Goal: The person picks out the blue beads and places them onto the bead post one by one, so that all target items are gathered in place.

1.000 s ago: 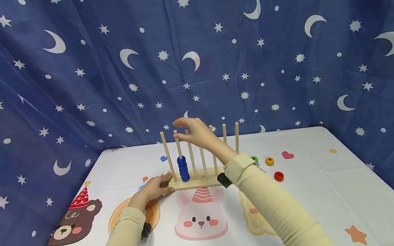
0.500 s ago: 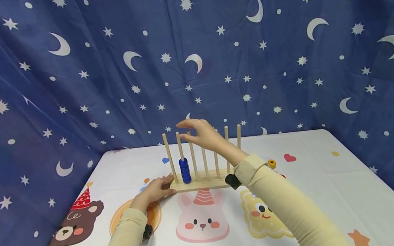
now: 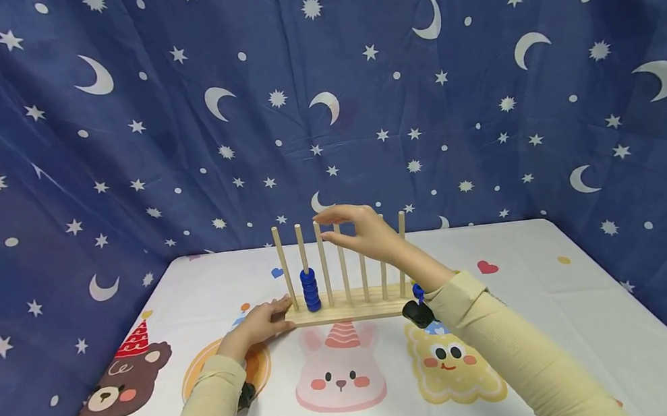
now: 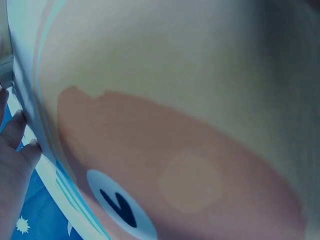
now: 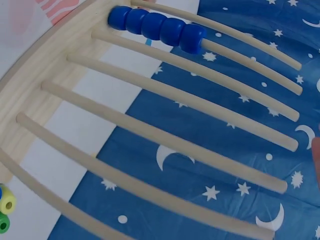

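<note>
In the head view, a wooden peg rack (image 3: 350, 311) stands on the table with a row of several upright pegs. Blue beads (image 3: 310, 290) are stacked on its second peg from the left, reaching about halfway up. My left hand (image 3: 260, 323) holds the left end of the base, fingers behind and thumb in front. My right hand (image 3: 367, 233) hovers at the tops of the middle pegs, thumb and fingers spread apart with nothing between them. The right wrist view shows the blue bead stack (image 5: 152, 26) from the side and the other pegs bare.
By the rack's right end lie loose beads, a yellow bead (image 5: 7, 206) and a green bead (image 5: 3, 223) among them; my right forearm covers that area in the head view. A printed white tablecloth (image 3: 523, 324) covers the table. Behind hangs a blue starry curtain (image 3: 279, 159).
My right hand has moved right, from the top of the second peg toward the middle pegs. The left hand stays at the base, and the blue beads have not moved.
</note>
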Action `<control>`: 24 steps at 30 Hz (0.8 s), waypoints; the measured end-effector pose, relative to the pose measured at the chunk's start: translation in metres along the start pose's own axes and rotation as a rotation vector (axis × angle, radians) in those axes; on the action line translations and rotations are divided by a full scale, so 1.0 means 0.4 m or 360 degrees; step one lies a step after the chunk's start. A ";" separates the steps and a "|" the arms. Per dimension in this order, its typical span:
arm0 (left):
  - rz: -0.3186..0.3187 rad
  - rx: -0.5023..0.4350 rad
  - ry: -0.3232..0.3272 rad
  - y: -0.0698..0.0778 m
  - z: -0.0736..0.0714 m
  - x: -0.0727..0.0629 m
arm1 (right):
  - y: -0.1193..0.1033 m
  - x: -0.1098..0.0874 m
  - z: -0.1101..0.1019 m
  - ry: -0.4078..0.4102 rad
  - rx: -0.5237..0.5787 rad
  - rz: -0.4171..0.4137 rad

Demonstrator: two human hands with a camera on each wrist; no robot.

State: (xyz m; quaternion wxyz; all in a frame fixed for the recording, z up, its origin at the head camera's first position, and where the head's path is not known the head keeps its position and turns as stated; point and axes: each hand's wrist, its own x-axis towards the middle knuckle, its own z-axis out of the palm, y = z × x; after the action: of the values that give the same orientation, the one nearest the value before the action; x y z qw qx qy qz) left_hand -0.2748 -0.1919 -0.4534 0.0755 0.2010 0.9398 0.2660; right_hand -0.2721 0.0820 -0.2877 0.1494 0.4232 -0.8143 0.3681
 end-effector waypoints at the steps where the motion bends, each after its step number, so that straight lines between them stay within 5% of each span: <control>1: 0.0006 0.0004 0.0002 -0.001 0.000 -0.002 | -0.001 -0.005 -0.003 -0.0007 0.0004 -0.0009; 24: 0.0031 -0.0057 0.0006 -0.006 0.005 -0.006 | 0.058 -0.177 -0.076 -0.0185 -0.0071 0.0068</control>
State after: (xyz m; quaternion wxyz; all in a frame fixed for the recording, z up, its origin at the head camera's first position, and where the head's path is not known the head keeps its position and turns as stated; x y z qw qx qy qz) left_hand -0.2729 -0.1940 -0.4561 0.0747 0.2081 0.9330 0.2838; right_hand -0.2505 0.1538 -0.3172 0.1035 0.4229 -0.8385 0.3277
